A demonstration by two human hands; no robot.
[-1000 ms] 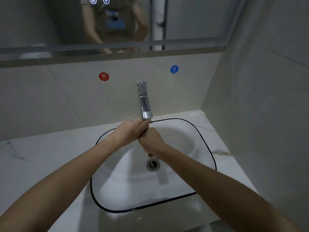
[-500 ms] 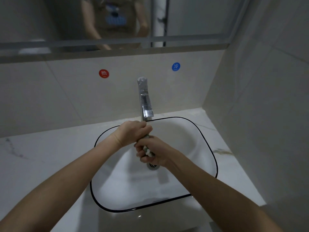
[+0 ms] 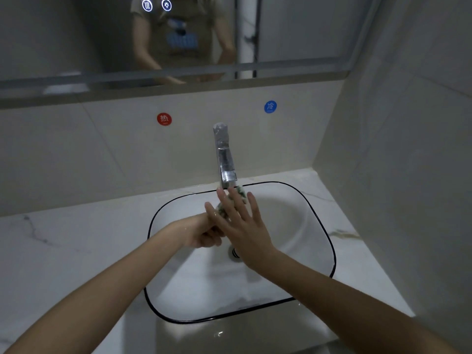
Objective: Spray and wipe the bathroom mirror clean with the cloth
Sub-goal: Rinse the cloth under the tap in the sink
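Over the white basin [image 3: 293, 226] my left hand [image 3: 201, 232] is closed around a wadded pale cloth with green specks [image 3: 241, 194], which pokes up just under the chrome tap [image 3: 224, 154]. My right hand [image 3: 242, 221] lies flat over the cloth and the left hand, its fingers spread and straight. Most of the cloth is hidden behind the right hand. The mirror [image 3: 76, 34] runs along the top of the wall and reflects a person's torso and arms. No spray bottle is in view.
The basin has a thin black rim and a drain [image 3: 234, 252] partly covered by my right wrist. A marble counter [image 3: 63, 251] surrounds it. On the tiled wall are a red hot sticker [image 3: 164, 119] and a blue cold sticker [image 3: 270, 106]. A side wall [image 3: 408, 175] stands close at right.
My right hand has let go of the twisted cloth and opened flat over it. The left hand has dropped slightly and keeps hold of the cloth.
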